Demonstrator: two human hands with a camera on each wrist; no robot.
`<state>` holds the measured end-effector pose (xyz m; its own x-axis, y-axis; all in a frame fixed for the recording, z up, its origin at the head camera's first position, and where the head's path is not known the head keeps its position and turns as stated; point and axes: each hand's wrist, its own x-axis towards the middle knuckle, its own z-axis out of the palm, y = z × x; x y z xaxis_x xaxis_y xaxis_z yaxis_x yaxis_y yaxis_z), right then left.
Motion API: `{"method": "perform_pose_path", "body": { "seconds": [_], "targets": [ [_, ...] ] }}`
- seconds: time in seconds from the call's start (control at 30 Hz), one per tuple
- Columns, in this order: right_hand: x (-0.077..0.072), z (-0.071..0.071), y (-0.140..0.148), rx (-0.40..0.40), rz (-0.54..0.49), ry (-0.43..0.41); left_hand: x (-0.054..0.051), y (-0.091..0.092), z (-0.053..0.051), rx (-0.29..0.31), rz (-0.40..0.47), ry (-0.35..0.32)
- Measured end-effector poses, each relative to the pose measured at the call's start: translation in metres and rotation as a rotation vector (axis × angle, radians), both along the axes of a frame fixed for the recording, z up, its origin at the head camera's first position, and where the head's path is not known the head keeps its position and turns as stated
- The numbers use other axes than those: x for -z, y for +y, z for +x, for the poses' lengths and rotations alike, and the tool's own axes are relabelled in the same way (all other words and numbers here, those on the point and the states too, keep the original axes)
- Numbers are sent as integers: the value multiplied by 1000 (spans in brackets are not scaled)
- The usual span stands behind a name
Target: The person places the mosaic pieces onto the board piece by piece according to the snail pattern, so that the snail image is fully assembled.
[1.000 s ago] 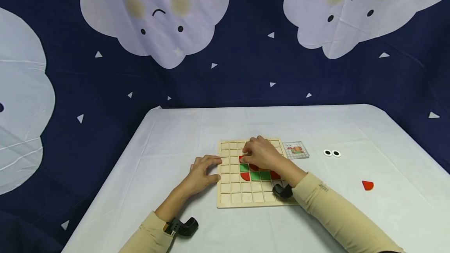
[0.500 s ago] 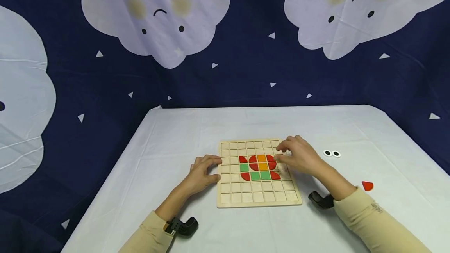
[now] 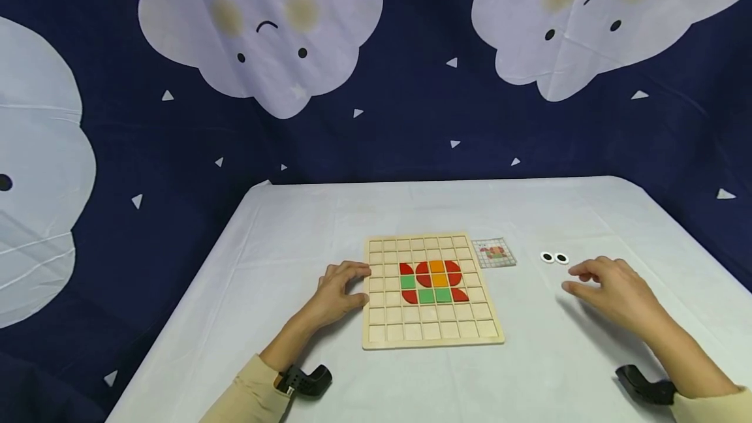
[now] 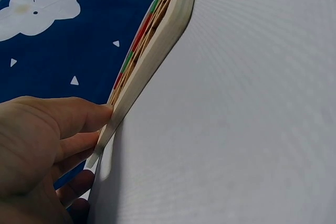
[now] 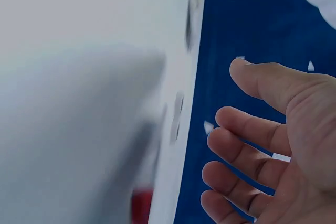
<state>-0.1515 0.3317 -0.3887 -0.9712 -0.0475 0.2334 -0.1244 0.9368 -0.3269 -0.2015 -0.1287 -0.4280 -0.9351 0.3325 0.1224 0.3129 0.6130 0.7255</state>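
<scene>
A wooden grid board (image 3: 431, 331) lies on the table, with red, green and orange pieces (image 3: 438, 279) set in its middle cells. My left hand (image 3: 336, 296) rests its thumb and fingertips against the board's left edge; the left wrist view shows the thumb (image 4: 97, 115) touching that edge. Off to the right, my right hand (image 3: 613, 296) hovers above the table, fingers loosely bent and holding nothing. Two white eye pieces with black pupils (image 3: 554, 258) lie just beyond its fingertips. A blurred red piece (image 5: 140, 205) shows in the right wrist view; in the head view the right hand hides it.
A small picture card (image 3: 493, 252) with a coloured design on a grid lies by the board's upper right edge. White cloth covers the table (image 3: 329, 214). Behind it hangs a dark blue curtain (image 3: 411, 136) with clouds. Both wrists wear black camera mounts (image 3: 305, 380).
My right hand has left the board and moved right, uncovering the pieces and the card, and now covers the loose red piece. The left hand stays at the board's edge.
</scene>
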Motion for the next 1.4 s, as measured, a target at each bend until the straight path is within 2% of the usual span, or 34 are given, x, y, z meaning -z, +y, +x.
{"method": "perform_pose_path", "body": {
  "seconds": [0.23,0.4,0.67,1.03,1.23,1.4],
  "targets": [
    [7,21,35,74,23,-106,0,0,1,-2,-2,14],
    [12,32,51,99,50,-134,0,1,1,-3,-2,1],
    [18,39,64,144,80,-202,0,1,2,-7,3,-12],
    [21,30,44,54,69,-149,0,1,1,-12,10,-22],
    [26,30,32,-3,85,-77,0,1,0,-9,11,-17],
    [27,30,35,7,100,-69,0,1,0,-7,11,-15]
  ]
}}
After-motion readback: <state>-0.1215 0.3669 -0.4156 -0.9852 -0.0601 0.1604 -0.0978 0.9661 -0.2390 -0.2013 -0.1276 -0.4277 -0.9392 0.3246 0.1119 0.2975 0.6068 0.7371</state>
